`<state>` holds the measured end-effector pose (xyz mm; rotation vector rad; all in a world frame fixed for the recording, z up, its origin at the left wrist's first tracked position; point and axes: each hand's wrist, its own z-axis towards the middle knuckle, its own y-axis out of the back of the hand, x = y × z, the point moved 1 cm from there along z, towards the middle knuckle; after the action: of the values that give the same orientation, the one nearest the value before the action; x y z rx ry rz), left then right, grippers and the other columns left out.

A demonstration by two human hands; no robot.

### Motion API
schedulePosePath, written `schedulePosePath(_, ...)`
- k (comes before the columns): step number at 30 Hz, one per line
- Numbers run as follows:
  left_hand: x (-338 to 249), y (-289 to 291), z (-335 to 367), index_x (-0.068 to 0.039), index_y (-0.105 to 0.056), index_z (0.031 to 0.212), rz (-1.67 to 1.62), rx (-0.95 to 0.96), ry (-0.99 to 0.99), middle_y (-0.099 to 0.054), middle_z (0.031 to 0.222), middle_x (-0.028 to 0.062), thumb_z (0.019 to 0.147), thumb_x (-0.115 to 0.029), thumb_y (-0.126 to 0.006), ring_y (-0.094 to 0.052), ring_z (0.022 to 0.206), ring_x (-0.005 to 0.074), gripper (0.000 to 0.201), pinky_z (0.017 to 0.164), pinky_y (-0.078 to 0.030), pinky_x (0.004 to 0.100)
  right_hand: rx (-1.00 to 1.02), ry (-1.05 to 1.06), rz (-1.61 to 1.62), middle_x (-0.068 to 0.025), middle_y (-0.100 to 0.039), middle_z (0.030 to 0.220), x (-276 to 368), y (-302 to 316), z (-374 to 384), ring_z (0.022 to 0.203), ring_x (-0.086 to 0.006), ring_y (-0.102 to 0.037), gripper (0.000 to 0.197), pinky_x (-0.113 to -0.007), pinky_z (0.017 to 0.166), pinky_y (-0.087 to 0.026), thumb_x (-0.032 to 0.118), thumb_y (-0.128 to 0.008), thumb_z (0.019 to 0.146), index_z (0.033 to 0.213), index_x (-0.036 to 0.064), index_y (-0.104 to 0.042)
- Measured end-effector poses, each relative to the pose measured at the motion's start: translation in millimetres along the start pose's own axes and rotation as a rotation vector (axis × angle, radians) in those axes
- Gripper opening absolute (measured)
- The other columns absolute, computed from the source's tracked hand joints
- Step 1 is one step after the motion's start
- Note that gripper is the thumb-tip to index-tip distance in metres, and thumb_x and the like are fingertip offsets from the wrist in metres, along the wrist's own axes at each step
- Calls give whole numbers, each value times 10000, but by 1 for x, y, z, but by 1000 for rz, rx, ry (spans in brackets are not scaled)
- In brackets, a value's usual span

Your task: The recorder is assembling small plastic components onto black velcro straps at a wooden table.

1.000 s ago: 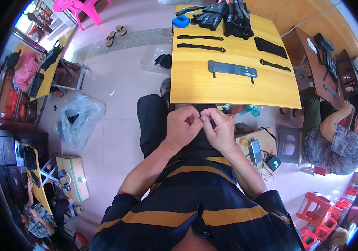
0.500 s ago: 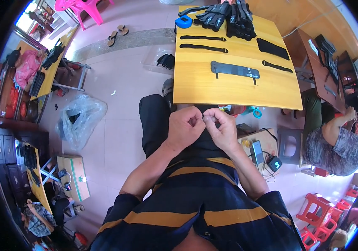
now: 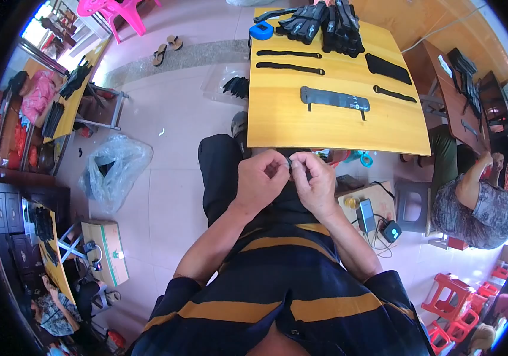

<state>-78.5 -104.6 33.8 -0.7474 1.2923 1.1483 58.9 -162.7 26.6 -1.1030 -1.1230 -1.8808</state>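
My left hand (image 3: 263, 182) and my right hand (image 3: 315, 184) meet above my lap, just short of the table's near edge. Both are closed in a pinch, fingertips almost touching. A small dark bit (image 3: 290, 161) shows between the fingertips, too little of it to name. On the yellow table (image 3: 283, 130) beyond them lies a flat dark grey strap-like piece (image 3: 335, 98) with two short black tabs hanging from its near edge. Two black straps (image 3: 290, 69) lie farther left. A shorter black strap (image 3: 394, 94) and a black rectangular pad (image 3: 388, 69) are on the right.
Piles of black straps (image 3: 342, 35) and a blue device (image 3: 261, 31) occupy the table's far end. A clear plastic bin (image 3: 218, 83) stands left of the table, a plastic bag (image 3: 114, 172) on the floor. A small stand (image 3: 378, 199) with a phone is at right, near a seated co-worker (image 3: 476, 204).
My fingertips have shifted slightly, and a dark bit now shows between them. The co-worker at right has moved their arms a little. Things on the table lie as before.
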Motion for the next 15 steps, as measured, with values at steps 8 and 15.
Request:
schedulePosePath(8, -8, 14, 5, 10, -700, 859, 273, 114, -92, -686, 681, 56, 837, -14, -698, -630, 608, 67, 34, 573, -503, 233, -29, 217, -215, -162, -685, 876, 8, 2, -3, 771, -353, -691, 72, -396, 667, -548, 34, -673, 897, 958, 11, -646)
schedulePosePath(15, -8, 22, 9, 12, -701, 867, 227, 242, -69, -679, 674, 49, 841, -27, -716, -599, 588, 59, 49, 556, -477, 236, -53, 320, -274, -149, -682, 866, 13, 5, -3, 757, -334, -692, 81, -389, 656, -550, 30, -685, 882, 947, 21, -637)
